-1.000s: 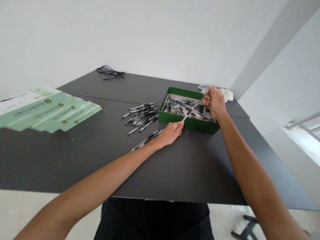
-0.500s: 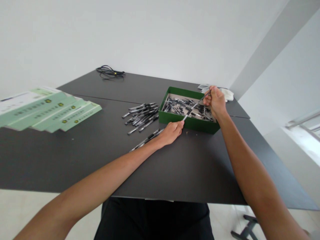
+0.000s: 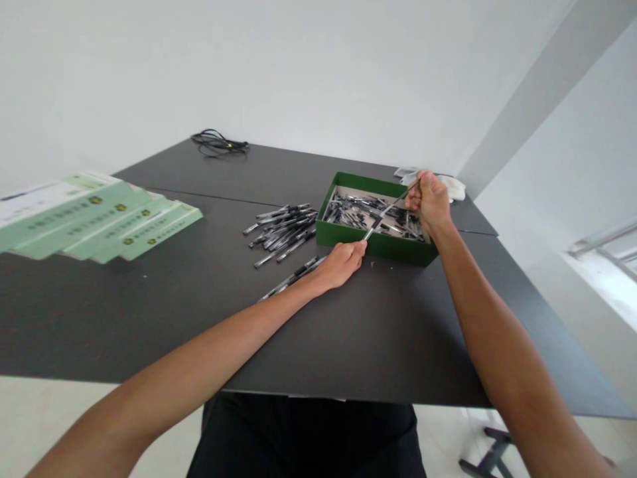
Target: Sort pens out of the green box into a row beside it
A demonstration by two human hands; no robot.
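Filling the background, a pale wall (image 3: 298,79) stands behind a wide black table (image 3: 388,332). At the table's left, green booklets (image 3: 107,219) with gold emblems overlap in a fan. Right of the middle sits an open green box (image 3: 338,235), strewn inside with slender black and clear pieces (image 3: 351,214). A coil of black cable (image 3: 219,143) lies in the far left corner. Just left of the box rests a heap of pens (image 3: 284,230); a white cloth (image 3: 454,188) shows beyond the box's right end, partly hidden. The left grip (image 3: 343,263), just in front of the box, pinches the lower end of a clear, black-sleeved pen (image 3: 377,224), and the right grip (image 3: 430,201), at the box's right end, pinches its narrow dark upper end. The pen slants up to the right across the box. Tiny tan crumbs (image 3: 372,264) lie near the box's front.
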